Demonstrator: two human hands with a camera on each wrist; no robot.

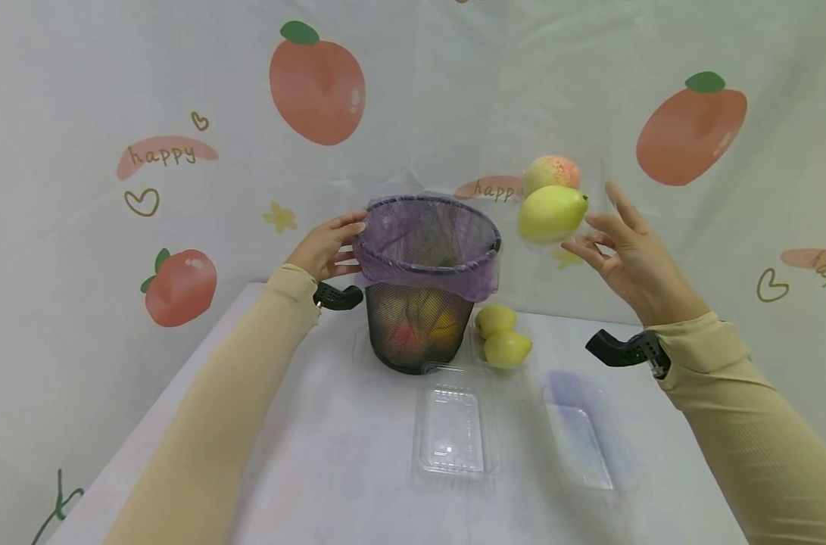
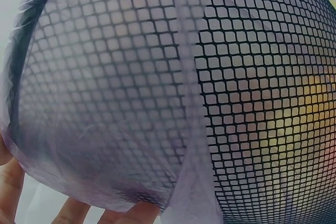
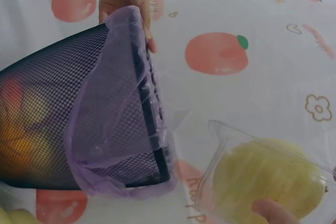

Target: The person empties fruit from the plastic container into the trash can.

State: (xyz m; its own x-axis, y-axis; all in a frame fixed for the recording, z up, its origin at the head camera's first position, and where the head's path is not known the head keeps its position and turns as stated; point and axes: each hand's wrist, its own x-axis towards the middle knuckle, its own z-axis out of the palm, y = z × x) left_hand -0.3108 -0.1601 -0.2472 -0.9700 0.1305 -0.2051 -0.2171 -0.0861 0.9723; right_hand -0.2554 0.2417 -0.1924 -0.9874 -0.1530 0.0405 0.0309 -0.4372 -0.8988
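Note:
My left hand (image 1: pixel 325 246) grips the rim of a black mesh bin (image 1: pixel 419 356), thumb on top and fingers on the outside. A thin purple plastic bag (image 1: pixel 477 281) lines the bin and folds over its rim. Red and yellow fruit shows blurred through the mesh low in the bin. Up to the right of the rim, my right hand (image 1: pixel 627 257) holds a clear plastic box (image 3: pixel 206 187), its thumb against the wall. Inside that box are a yellow-green fruit (image 1: pixel 552 215) and a speckled pink-and-yellow peach (image 1: pixel 552 172).
Two yellow-green fruits (image 1: pixel 508 349) lie on the white table (image 1: pixel 317 454) beside the bin's right side. In front stands a clear plastic box (image 1: pixel 453 435), and another clear box (image 1: pixel 583 446) with a bluish tint lies farther right. A printed cloth (image 1: pixel 413 91) hangs behind.

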